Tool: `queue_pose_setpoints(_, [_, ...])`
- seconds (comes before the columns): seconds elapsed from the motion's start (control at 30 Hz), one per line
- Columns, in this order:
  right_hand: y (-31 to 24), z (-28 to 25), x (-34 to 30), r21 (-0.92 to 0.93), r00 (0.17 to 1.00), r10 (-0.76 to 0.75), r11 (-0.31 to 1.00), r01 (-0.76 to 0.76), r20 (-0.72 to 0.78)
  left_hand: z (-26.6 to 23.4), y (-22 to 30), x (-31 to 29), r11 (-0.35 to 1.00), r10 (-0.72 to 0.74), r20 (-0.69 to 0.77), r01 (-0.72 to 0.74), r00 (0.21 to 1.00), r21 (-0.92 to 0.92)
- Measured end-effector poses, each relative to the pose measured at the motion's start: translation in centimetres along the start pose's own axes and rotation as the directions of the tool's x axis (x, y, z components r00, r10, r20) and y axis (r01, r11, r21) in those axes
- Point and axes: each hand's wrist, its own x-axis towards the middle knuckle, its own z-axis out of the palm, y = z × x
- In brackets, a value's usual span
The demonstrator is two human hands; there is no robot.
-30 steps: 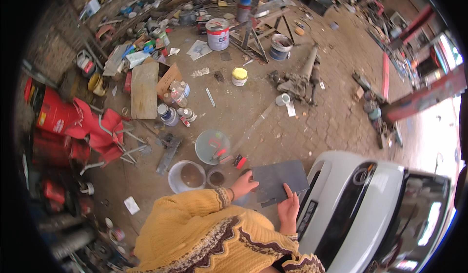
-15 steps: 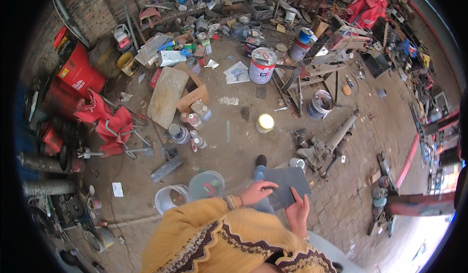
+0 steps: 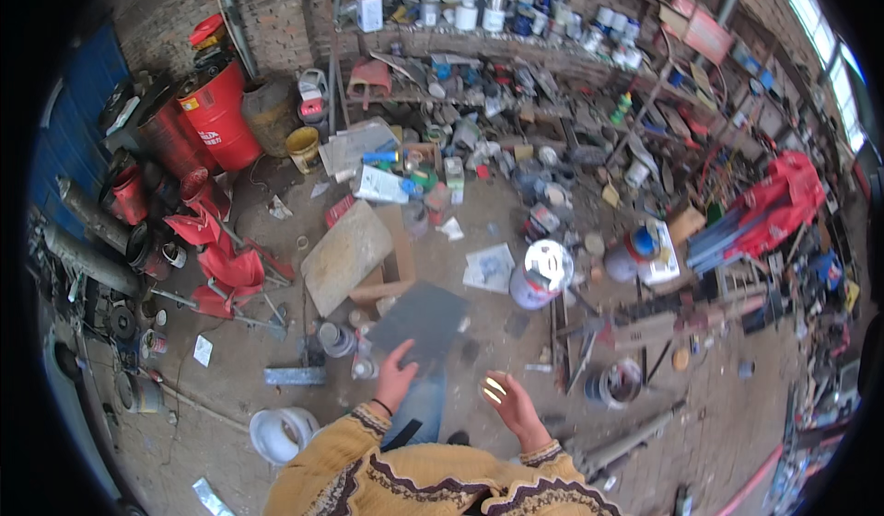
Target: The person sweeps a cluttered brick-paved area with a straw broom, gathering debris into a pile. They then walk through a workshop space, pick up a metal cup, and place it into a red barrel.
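My left hand (image 3: 394,382) grips the lower edge of a thin, dark grey rectangular sheet (image 3: 421,321), which looks like sandpaper. The sheet is held out ahead, over the floor near a cardboard box (image 3: 398,256). Its thumb and a finger lie on the sheet's near edge. To the right, my right hand (image 3: 517,409) is raised, apart from the sheet, with its fingers spread. Between those fingers show bright yellow slits of a can (image 3: 495,387) that is mostly hidden behind the hand.
A large paint can (image 3: 534,288) stands ahead on the right, beside a metal frame. A white bucket (image 3: 276,438) is at the near left. Red drums (image 3: 221,118) and a folded red chair (image 3: 226,267) stand left. Cans crowd a back shelf (image 3: 516,42).
The sheet has moved from in front of my body to the forward left, now held by my left hand. My right hand has let go of it. My view has tilted up.
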Motion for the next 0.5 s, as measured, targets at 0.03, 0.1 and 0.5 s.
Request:
queue_pose_setpoints(0.03, [-1.6, -0.1, 3.0, -0.027, 0.999, 0.031, 0.999, -0.032, -0.010, -0.7, 0.9, 3.1, 0.998, -0.007, -0.070, 0.003, 0.998, -0.063])
queue_pose_setpoints(0.1, [-4.3, -0.2, 9.0, -0.059, 0.999, 0.034, 0.998, -0.031, 0.042, -1.1, 2.6, 10.0, 0.986, -0.013, -0.156, -0.013, 0.988, -0.166])
queue_pose_setpoints(0.5, [-24.9, 4.7, 33.3, -0.050, 0.989, -0.143, 0.989, 0.142, -0.028, 4.1, 18.9, 47.4, 0.929, 0.370, -0.085, -0.370, 0.925, 0.010])
